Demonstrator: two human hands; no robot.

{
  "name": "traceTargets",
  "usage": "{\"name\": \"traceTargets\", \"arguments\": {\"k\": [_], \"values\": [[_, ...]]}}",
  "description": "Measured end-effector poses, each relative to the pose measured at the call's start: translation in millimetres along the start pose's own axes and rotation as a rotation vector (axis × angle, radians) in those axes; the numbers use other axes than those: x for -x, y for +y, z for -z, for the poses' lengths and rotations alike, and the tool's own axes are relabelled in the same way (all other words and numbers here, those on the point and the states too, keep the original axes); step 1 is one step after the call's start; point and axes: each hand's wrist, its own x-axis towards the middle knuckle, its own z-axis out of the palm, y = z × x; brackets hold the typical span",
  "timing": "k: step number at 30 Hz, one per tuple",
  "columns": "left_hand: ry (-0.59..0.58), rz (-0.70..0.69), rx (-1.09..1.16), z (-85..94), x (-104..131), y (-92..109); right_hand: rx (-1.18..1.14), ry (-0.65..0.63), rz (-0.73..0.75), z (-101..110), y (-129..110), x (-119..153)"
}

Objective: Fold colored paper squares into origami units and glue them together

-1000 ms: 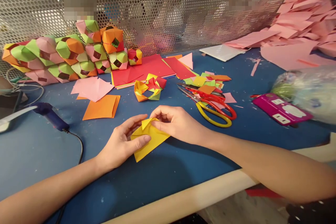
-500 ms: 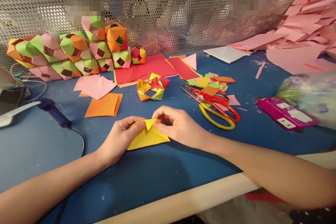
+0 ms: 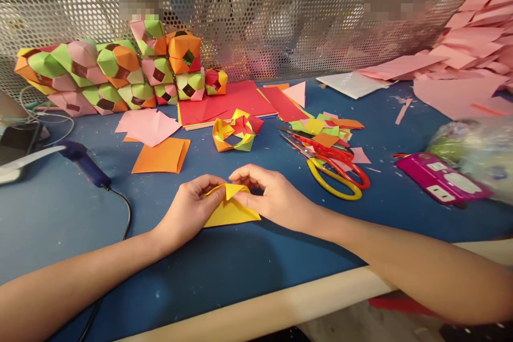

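Yellow paper (image 3: 232, 215) is now turned nearly level, pinched in both hands (image 3: 266, 195), so its flap (image 3: 233, 190) is flanked by thumbs (image 3: 215, 197)

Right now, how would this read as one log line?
left hand, right hand: holding yellow paper; flap: folded down at top; beyond: paper ring

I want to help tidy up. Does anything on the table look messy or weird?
Two messy spots. At the back right, the pink papers are heaped loosely, not stacked straight. Just right of the middle, colored scraps lie jumbled by the scissors. I see no rip in the yellow paper being held.
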Motion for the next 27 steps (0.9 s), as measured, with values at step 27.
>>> {"name": "traceTargets", "arguments": {"k": [27], "values": [[-0.166,0.119,0.347,6.6,-1,-4,-0.059,-0.054,-0.029,10,7,-7]]}}
